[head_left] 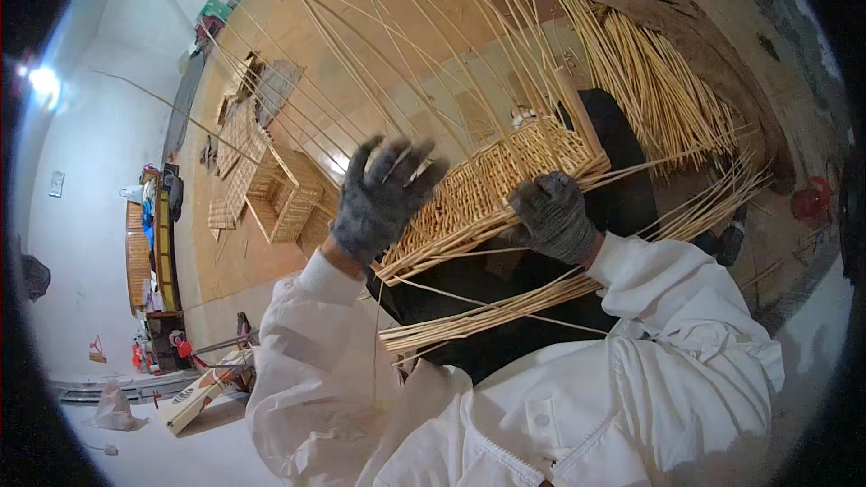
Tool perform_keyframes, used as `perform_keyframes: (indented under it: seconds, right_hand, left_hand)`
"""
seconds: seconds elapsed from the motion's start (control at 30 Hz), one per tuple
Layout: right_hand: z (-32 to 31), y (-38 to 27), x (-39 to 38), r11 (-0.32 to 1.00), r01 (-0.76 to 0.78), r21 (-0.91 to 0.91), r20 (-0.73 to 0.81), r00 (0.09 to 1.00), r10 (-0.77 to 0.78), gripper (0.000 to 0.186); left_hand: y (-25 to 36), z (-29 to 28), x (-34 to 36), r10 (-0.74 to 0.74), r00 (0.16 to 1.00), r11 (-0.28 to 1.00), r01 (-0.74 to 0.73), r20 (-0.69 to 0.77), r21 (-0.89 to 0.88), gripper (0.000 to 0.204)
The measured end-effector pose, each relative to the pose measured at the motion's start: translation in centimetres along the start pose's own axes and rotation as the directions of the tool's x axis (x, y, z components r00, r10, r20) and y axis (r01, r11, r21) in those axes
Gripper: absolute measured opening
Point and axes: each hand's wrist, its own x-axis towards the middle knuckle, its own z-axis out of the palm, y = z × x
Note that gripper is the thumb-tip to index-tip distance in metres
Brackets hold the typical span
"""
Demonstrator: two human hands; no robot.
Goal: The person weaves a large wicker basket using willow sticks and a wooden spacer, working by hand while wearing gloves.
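A half-woven wicker basket [478, 185] lies across my lap, with long pale rods rising from its far side. My left hand [379, 203], in a dark grey glove, is raised at the basket's left end, fingers spread and holding nothing I can see. Its fingers are slightly blurred. My right hand [555, 216], gloved the same way, is curled over the near woven edge towards the right; its fingertips are partly hidden. A light wooden post [582, 117] stands at the basket's right corner. Closer to me, a bundle of loose rods [505, 308] rests on my dark-clothed legs.
Beyond the right side lies a large heap of rods [658, 81] beside brown cloth. Woven basket pieces [289, 198] sit on the floor at left. A shelf [158, 243] stands against the white wall, with a pale box [194, 401] lower down. Long rods reach far out ahead.
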Motion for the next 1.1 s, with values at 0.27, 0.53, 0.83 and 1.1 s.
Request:
perform_keyframes:
  seconds: [0.27, 0.53, 0.83, 1.1]
  right_hand:
    - [-1.1, -0.9, 1.3, 0.988, -0.153, 0.02, 0.37, 0.919, 0.135, 0.046]
    - [-1.5, -1.2, 0.8, 0.988, -0.148, 0.045, 0.183, 0.973, 0.137, 0.047]
    - [-5.9, -0.3, 0.7, -0.33, -0.841, 0.429, 0.863, 0.273, 0.426, 0.042]
    - [-6.3, 0.1, 6.0, 0.219, -0.473, 0.854, 0.237, 0.727, 0.644, 0.023]
  left_hand:
    - [-0.5, 0.6, -2.1, -0.169, 0.985, 0.959, 0.159, 0.025, 0.234, 0.045]
    - [-3.1, 4.9, 0.8, -0.29, 0.636, 0.951, 0.275, 0.715, 0.141, 0.054]
    - [13.0, 5.2, -2.9, -0.568, 0.763, 0.507, 0.62, 0.309, -0.599, 0.063]
    - [10.4, 8.0, -1.6, -0.549, 0.674, -0.144, 0.508, 0.495, -0.85, 0.026]
